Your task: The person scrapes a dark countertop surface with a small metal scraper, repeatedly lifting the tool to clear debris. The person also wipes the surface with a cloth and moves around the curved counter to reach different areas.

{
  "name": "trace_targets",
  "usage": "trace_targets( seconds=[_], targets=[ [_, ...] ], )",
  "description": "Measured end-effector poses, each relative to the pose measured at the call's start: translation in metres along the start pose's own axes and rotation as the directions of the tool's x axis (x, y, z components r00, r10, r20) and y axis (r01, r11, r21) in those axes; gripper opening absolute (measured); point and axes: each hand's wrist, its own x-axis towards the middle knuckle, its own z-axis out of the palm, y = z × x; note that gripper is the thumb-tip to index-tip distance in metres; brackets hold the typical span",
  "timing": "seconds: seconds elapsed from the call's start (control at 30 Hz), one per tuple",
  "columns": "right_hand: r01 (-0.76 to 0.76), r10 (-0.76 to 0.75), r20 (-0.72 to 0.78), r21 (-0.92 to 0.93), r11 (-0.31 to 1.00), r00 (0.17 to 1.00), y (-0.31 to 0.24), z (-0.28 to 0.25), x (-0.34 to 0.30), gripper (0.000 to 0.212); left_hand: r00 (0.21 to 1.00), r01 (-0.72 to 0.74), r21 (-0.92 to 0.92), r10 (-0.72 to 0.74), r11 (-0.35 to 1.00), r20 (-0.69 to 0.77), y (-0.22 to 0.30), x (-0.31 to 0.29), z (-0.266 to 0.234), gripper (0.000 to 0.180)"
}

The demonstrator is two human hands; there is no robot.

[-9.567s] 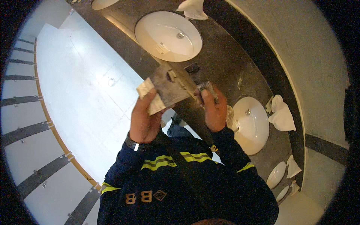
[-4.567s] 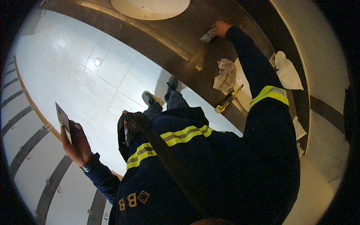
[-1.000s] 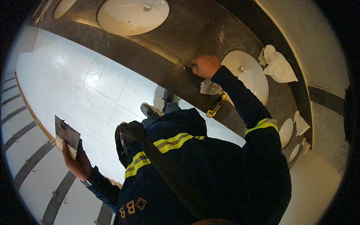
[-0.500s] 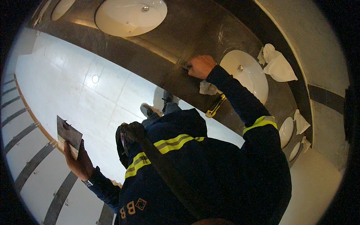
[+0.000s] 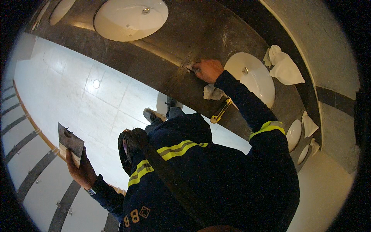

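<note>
While the left hand (image 5: 82, 170), at eight o'clock in the view, grips a flat, rectangular dark-grey plate (image 5: 74, 144) by its pale lower strip, the right hand (image 5: 208, 70) is out at one o'clock over a long, dark brown stone-like countertop (image 5: 154, 75). A dark, spiky lump (image 5: 68, 133) sits on the plate near its twelve o'clock edge; the left fingers are mostly hidden behind the plate.

The right hand is closed around a small, flat grey-white tool (image 5: 188, 66), which pokes out toward nine o'clock. Most of it is covered by the fingers, so its full shape is hard to make out, and whether its tip touches the countertop cannot be told. A pale streak runs along the countertop from ten o'clock toward that tip.

Just below the right hand, at six o'clock, lies a crumpled, off-white sheet (image 5: 211, 92), cloth or plastic. At its five o'clock is a slim yellow-and-black utility knife (image 5: 221, 112), its upper end close against the sleeve. The dark navy sleeve (image 5: 247, 102) hides part of a white oval basin (image 5: 253, 75) at two o'clock. Another white oval basin (image 5: 129, 23), at eleven o'clock, is cut off by the upper edge.
</note>
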Motion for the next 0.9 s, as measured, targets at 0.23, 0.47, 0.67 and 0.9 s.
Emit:
trace_targets(
  seconds=[0.23,0.47,0.67,0.9],
  targets=[
    [-0.019,0.023,-0.132,0.03,0.999,0.991,-0.001,-0.028,0.003,0.032,1.0,-0.013,0.015,0.013,1.0,0.002,-0.006,0.002,0.0,0.046],
    [-0.033,0.033,-0.003,-0.067,0.997,0.999,0.01,-0.015,0.009,0.033,1.0,-0.005,-0.101,0.004,0.995,-0.013,-0.014,0.003,0.001,0.045],
    [-0.063,0.06,-0.071,-0.04,0.997,0.996,0.012,-0.022,0.01,0.034,1.0,-0.002,-0.153,0.003,0.988,0.007,-0.015,0.004,0.0,0.045],
    [-0.076,0.071,-0.116,-0.043,0.996,0.991,0.019,-0.023,0.014,0.034,1.0,0.008,-0.17,-0.004,0.985,0.022,-0.016,0.006,0.001,0.048]
  ],
)
